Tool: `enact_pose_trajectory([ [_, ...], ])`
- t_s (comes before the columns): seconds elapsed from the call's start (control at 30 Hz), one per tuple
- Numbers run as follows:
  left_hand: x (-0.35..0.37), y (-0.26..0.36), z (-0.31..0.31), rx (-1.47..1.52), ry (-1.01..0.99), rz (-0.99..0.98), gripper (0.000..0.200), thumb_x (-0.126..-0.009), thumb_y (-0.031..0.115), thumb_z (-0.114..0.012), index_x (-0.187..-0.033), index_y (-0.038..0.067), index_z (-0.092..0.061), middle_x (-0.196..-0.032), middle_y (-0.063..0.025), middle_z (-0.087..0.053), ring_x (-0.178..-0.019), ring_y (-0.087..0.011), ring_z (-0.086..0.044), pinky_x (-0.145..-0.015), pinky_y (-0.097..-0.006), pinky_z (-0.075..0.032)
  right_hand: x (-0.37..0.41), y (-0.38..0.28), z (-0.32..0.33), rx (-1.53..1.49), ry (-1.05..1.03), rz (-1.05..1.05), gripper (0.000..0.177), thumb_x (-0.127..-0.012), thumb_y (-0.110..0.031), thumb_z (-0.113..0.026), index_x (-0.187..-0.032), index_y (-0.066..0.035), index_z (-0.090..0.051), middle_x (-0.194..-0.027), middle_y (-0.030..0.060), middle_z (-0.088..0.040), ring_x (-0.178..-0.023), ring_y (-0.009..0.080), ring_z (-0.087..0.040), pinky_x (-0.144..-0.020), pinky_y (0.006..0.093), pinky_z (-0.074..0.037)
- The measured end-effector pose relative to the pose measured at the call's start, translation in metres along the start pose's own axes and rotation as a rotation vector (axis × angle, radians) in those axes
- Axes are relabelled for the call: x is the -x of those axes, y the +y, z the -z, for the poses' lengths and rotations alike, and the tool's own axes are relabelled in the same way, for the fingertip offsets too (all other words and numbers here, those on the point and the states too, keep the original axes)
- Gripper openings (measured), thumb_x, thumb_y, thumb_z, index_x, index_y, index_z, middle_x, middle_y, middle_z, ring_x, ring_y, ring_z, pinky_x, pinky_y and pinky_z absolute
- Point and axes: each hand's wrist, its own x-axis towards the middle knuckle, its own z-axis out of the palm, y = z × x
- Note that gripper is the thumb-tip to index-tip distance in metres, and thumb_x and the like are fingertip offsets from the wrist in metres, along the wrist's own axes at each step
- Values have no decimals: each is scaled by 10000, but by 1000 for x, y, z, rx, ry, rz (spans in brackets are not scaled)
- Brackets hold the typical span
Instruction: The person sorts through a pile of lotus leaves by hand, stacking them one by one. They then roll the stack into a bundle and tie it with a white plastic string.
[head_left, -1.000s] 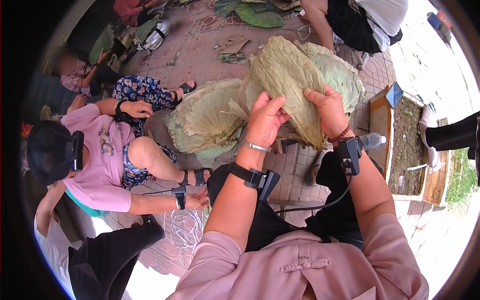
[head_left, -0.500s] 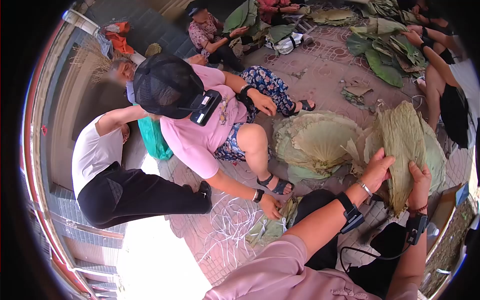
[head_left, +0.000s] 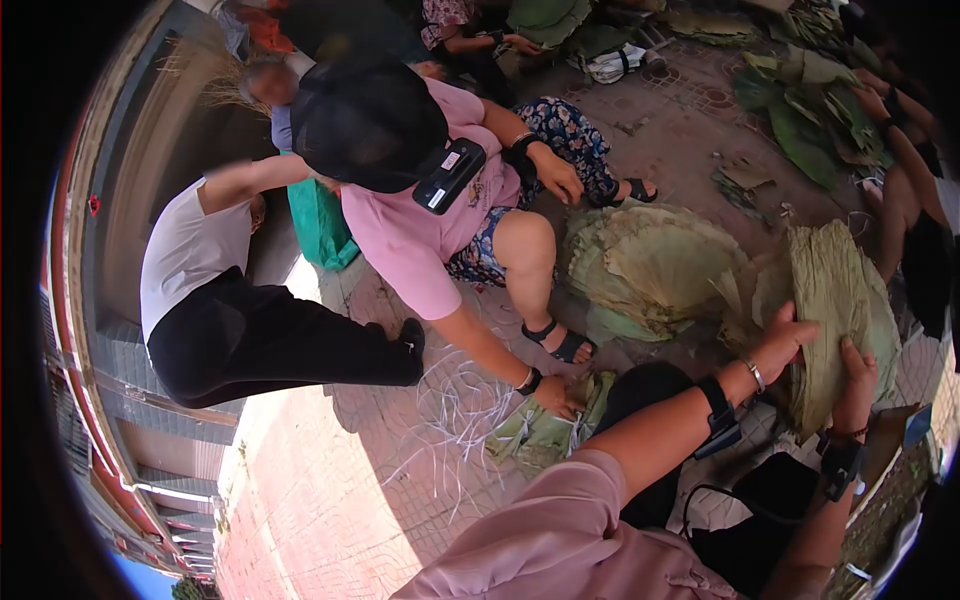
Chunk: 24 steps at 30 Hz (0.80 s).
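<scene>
Upright in front of me is a folded stack of dried, pale green lotus leaves (head_left: 828,275). My left hand (head_left: 783,345) grips its left edge, thumb toward me and the other fingers partly hidden. On the lower right edge, my right hand (head_left: 856,383) is closed around the same stack. Close behind the hands lies a broad pile of opened dried lotus leaves (head_left: 655,265) on the paving. A tied leaf bundle (head_left: 545,432) rests left of my knee, under a co-worker's hand (head_left: 558,397).
White strings (head_left: 450,425) lie tangled on the paving at the co-worker's feet. That person, in a pink shirt (head_left: 400,235), sits at my left. Behind, another person in black trousers (head_left: 280,340) bends over. More green leaves (head_left: 810,120) are in other people's hands at the back right.
My view has tilted slightly, so the scene sits differently in the frame. Both my hands still hold the leaf stack. The co-worker's lower hand now touches the tied bundle.
</scene>
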Motion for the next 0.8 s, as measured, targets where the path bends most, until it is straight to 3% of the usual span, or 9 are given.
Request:
enact_pose_trajectory([
  [0.07, 0, 0, 3, 36, -9, -6, 401, -804, 77, -560, -1186, 81, -437, -1047, -43, -550, -918, -151, -587, -688, -322, -551, 2, -1, -4, -23, 4, 1, 272, -846, -95, -571, -1102, -4, -565, -1024, 62, -617, -884, 141, -591, -777, 262, -466],
  [0.13, -3, 2, 8, -139, 51, 3, 386, -805, 89, -581, -1165, 89, -441, -1033, -38, -561, -905, -147, -594, -679, -311, -550, 3, -1, -9, -39, 21, 11, 266, -847, -95, -571, -1096, -2, -571, -1017, 64, -622, -879, 140, -593, -776, 261, -467],
  [0.27, 2, 7, 2, 33, 31, 32, 277, -836, 90, -569, -1099, 83, -481, -1048, -48, -566, -920, -164, -592, -738, -339, -535, 1, 8, -7, 22, 43, 77, 220, -837, -50, -577, -1050, -1, -603, -966, 57, -639, -828, 134, -602, -750, 249, -475],
  [0.4, 2, 6, 1, 89, -33, 26, 281, -864, 58, -530, -1136, 54, -458, -1093, -71, -556, -964, -192, -584, -799, -359, -521, 1, 8, -6, 20, 36, 96, 196, -839, -29, -575, -1028, 6, -611, -953, 49, -640, -816, 127, -602, -736, 252, -483],
  [0.47, 2, 10, -4, 79, 26, 77, 279, -868, 33, -511, -1141, 47, -460, -1110, -77, -551, -986, -202, -576, -820, -369, -512, 3, 3, -8, -42, 46, 78, 199, -837, -17, -572, -1031, 10, -609, -955, 57, -639, -812, 128, -602, -722, 254, -489],
  [0.53, 3, 12, -7, 125, 6, 60, 309, -833, 18, -548, -1127, 61, -463, -1090, -84, -553, -954, -202, -583, -760, -348, -534, 6, -3, -12, -78, 71, 68, 201, -837, -19, -574, -1032, 11, -609, -956, 61, -638, -806, 128, -601, -716, 254, -491],
  [0.8, -1, 8, -4, -16, 94, -17, 321, -823, 7, -543, -1127, 63, -456, -1101, -78, -549, -960, -192, -580, -786, -349, -519, 6, 0, -10, -31, 54, 43, 194, -841, -29, -571, -1025, 19, -611, -939, 70, -642, -786, 129, -602, -702, 261, -495],
])
